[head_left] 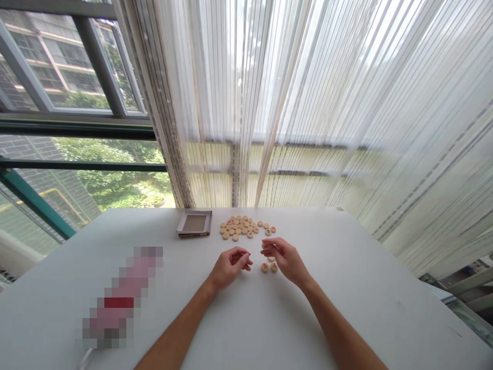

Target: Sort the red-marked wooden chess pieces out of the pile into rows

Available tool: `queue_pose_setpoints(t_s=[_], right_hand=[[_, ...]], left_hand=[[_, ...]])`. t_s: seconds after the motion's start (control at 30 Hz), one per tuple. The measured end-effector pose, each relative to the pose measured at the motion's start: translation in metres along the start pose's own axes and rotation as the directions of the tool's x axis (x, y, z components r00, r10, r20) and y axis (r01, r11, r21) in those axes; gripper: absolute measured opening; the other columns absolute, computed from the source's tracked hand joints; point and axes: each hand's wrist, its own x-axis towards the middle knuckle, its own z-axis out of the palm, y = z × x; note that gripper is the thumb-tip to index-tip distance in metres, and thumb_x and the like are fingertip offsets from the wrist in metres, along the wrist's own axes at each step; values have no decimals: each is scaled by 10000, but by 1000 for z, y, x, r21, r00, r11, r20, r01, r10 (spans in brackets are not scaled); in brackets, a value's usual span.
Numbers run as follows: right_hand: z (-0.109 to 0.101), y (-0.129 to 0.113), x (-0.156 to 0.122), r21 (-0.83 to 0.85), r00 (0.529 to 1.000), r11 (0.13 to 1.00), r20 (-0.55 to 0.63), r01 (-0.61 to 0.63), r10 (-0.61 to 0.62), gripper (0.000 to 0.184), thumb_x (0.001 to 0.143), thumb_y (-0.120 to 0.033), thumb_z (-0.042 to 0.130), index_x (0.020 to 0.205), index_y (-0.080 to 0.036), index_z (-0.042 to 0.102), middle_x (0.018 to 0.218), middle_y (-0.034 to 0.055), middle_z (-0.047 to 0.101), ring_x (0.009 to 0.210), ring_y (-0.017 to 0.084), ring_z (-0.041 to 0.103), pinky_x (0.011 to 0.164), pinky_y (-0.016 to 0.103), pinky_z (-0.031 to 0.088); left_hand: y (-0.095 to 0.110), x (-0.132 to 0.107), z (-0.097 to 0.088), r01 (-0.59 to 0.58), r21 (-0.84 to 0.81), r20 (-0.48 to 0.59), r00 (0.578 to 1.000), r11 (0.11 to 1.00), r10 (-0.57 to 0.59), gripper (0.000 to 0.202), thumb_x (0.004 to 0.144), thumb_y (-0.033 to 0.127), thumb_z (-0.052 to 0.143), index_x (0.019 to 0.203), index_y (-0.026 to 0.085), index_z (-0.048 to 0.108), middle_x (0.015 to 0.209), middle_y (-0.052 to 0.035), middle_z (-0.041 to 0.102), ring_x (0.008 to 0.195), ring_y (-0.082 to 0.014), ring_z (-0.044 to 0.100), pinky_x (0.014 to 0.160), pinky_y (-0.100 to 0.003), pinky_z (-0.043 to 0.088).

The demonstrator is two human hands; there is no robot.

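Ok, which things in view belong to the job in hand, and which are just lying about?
In the job:
- clustered pieces
- loose pieces by the right hand
- box, probably, left of the cluster

Just there:
- pink item, far left, too pixelated to name
- curtain, behind the table

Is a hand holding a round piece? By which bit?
Can't tell: one round piece shows at the right hand, gripped or just behind it. I see nothing in the left hand.

Left hand (230,267) and right hand (285,259) are near round pieces (236,229).
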Motion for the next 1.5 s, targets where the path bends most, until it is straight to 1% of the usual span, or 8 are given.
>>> queue_pose_setpoints(t_s=[0.2, 0.33, 0.47, 0.63, 0.87, 1.07, 1.2, 1.5], right_hand=[[-4, 2, 1, -56, 1000, 998, -10, 25, -26, 278, 949, -341, 488, 1139, -230, 658, 1082, 73, 604, 906, 190, 683, 847, 388, 588], [-7, -3, 1, -138, 999, 990, -6, 38, -39, 265, 930, -318, 535, 1154, -250, 660, 1091, 71, 601, 918, 188, 666, 863, 370, 571], [-8, -5, 1, -242, 998, 969, 6, 56, -57, 248, 912, -292, 566, 1126, -260, 687, 1052, 64, 601, 902, 179, 637, 806, 327, 566], [1, -2, -2, -257, 998, 965, 47, 53, -43, 236, 902, -300, 578, 1097, -256, 705, 965, 50, 591, 830, 158, 624, 744, 291, 565], [20, -3, -11, -156, 986, 985, 160, 71, -45, 296, 891, -249, 593, 1180, -274, 654, 1018, 46, 575, 859, 155, 658, 799, 309, 578], [29, -4, -15, -242, 967, 957, 229, 163, -107, 332, 897, -183, 580, 1198, -309, 643, 1019, 42, 577, 869, 149, 652, 811, 309, 574], [32, -1, -16, -300, 959, 928, 239, 221, -151, 336, 898, -159, 574, 1190, -311, 646, 1001, 47, 578, 859, 151, 637, 777, 296, 570], [28, -4, -17, -427, 970, 880, 204, 207, -129, 375, 894, -120, 561, 1207, -316, 625, 1006, 43, 607, 869, 157, 631, 816, 332, 549]], left_hand=[[0, 1, 0, 2, 5, -11, 1000, 1000, -2, 336, 837, 444, 646, 926, 120, 638, 786, -96, 731, 662, -174, 694, 660, -287, 553], [-1, 0, 0, 4, 6, -8, 1000, 1000, -4, 328, 840, 438, 645, 927, 121, 639, 789, -94, 730, 659, -170, 690, 661, -285, 552], [-2, 1, -1, 1, 8, 2, 1000, 1000, -1, 322, 847, 432, 639, 936, 122, 636, 818, -99, 731, 687, -172, 693, 675, -284, 550], [-3, 2, -1, -12, 43, 5, 1000, 999, 12, 323, 846, 426, 641, 971, 128, 638, 892, -109, 732, 716, -174, 694, 684, -283, 542], [-2, 2, -1, -61, 78, 15, 998, 995, 60, 298, 818, 386, 685, 983, 140, 649, 884, -81, 720, 785, -185, 686, 705, -280, 544], [-2, 1, -2, -61, 43, 41, 997, 997, 59, 261, 762, 347, 746, 891, 134, 670, 845, -67, 720, 787, -205, 698, 725, -299, 561], [-1, 1, -2, -53, -3, 38, 998, 999, 53, 237, 736, 322, 771, 846, 133, 679, 823, -60, 728, 794, -212, 703, 748, -309, 562], [6, 0, -1, -26, -25, 82, 996, 999, 28, 289, 773, 350, 734, 959, 128, 722, 956, -110, 759, 912, -249, 707, 853, -354, 550]])
